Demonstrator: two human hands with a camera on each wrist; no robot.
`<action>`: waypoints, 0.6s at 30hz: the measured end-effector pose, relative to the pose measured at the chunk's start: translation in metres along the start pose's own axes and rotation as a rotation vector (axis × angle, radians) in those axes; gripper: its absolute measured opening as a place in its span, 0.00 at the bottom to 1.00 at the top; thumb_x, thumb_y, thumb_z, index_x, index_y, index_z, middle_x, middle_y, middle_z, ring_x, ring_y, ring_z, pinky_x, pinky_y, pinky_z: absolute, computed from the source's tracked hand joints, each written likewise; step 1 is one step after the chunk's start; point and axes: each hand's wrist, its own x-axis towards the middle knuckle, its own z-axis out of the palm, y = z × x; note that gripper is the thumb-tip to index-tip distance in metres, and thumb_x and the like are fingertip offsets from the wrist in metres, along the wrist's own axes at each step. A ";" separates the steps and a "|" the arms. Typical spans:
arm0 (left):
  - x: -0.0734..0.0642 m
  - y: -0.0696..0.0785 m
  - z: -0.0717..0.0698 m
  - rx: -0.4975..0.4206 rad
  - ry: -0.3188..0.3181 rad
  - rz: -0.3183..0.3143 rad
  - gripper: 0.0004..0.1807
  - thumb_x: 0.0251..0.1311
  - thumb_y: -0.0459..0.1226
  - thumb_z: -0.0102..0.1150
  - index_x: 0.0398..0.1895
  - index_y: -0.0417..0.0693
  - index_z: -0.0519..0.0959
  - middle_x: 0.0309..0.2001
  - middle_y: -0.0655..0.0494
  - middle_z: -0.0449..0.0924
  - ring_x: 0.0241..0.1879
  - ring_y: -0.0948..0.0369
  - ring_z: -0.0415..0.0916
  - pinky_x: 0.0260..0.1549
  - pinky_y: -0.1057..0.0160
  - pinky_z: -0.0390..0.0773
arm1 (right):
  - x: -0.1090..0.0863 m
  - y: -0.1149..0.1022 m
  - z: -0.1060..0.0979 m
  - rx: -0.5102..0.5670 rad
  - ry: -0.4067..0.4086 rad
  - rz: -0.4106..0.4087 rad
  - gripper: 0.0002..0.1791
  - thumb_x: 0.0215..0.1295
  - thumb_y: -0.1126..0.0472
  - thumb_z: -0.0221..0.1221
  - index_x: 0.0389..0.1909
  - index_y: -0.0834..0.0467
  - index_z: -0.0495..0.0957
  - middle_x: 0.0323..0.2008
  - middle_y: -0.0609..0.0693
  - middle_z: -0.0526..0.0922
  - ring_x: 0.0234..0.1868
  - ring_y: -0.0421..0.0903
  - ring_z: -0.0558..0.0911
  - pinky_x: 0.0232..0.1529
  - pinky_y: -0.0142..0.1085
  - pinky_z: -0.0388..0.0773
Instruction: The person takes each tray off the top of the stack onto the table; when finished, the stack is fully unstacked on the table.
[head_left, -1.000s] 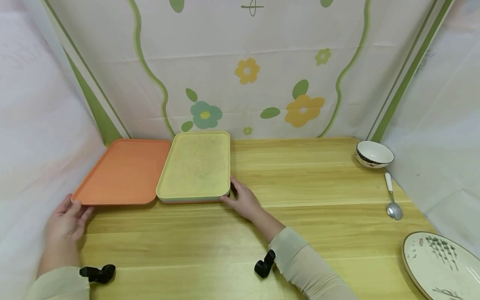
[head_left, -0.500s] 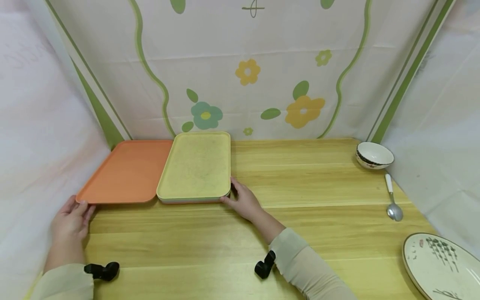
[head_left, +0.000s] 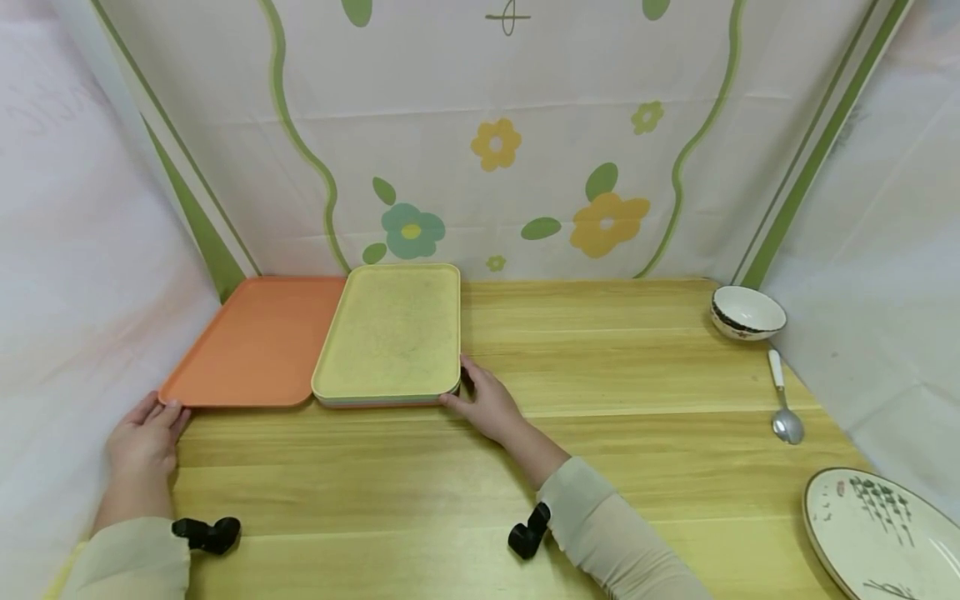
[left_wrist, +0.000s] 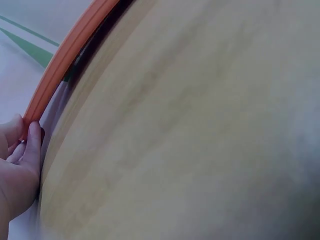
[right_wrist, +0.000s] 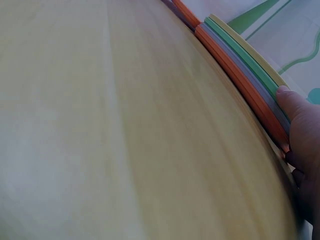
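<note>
At the back left of the table lies an orange tray (head_left: 258, 342), its right edge against a stack of trays with a yellow tray (head_left: 390, 329) on top. My left hand (head_left: 144, 442) pinches the orange tray's near left corner; in the left wrist view the thumb and fingers hold its rim (left_wrist: 55, 70), with a dark gap showing beneath. My right hand (head_left: 487, 404) grips the stack's near right corner, thumb at the front edge and fingers along the right side. From the right wrist, the layered edges (right_wrist: 245, 65) show yellow, green, grey and orange.
A patterned bowl (head_left: 748, 310) stands at the back right. In front of it lies a spoon (head_left: 783, 400) with a white handle, and an oval plate (head_left: 892, 533) is at the near right. Fabric walls (head_left: 555, 150) enclose the wooden table (head_left: 360, 500) behind and on both sides.
My left hand has shifted a little to the right with the orange tray's near corner, closer in toward the stack. The right hand and the stack have stayed in place.
</note>
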 end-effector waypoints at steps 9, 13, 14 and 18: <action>0.002 0.003 0.004 0.112 0.063 -0.009 0.47 0.55 0.27 0.66 0.76 0.60 0.56 0.65 0.76 0.62 0.28 0.76 0.81 0.33 0.79 0.82 | -0.001 -0.002 -0.001 0.000 -0.001 0.004 0.50 0.62 0.35 0.60 0.78 0.52 0.51 0.74 0.54 0.61 0.75 0.54 0.61 0.75 0.49 0.61; 0.001 0.003 0.006 0.236 0.110 0.017 0.47 0.55 0.31 0.68 0.75 0.63 0.57 0.72 0.76 0.56 0.55 0.81 0.71 0.33 0.87 0.75 | -0.001 -0.002 -0.001 0.000 -0.004 0.005 0.50 0.62 0.35 0.60 0.78 0.52 0.50 0.74 0.55 0.61 0.75 0.55 0.61 0.75 0.50 0.61; 0.000 0.003 0.006 0.254 0.123 0.026 0.46 0.55 0.32 0.69 0.75 0.64 0.58 0.72 0.76 0.57 0.61 0.81 0.65 0.34 0.88 0.74 | -0.001 -0.003 -0.001 0.001 -0.004 0.006 0.50 0.62 0.35 0.60 0.78 0.52 0.50 0.74 0.55 0.61 0.75 0.55 0.61 0.75 0.50 0.61; -0.003 0.002 0.009 0.211 0.129 0.061 0.45 0.55 0.32 0.68 0.75 0.64 0.59 0.67 0.80 0.62 0.71 0.77 0.52 0.40 0.90 0.72 | -0.001 -0.003 -0.001 0.002 -0.002 0.001 0.50 0.62 0.36 0.61 0.78 0.52 0.51 0.74 0.55 0.61 0.74 0.55 0.61 0.75 0.49 0.61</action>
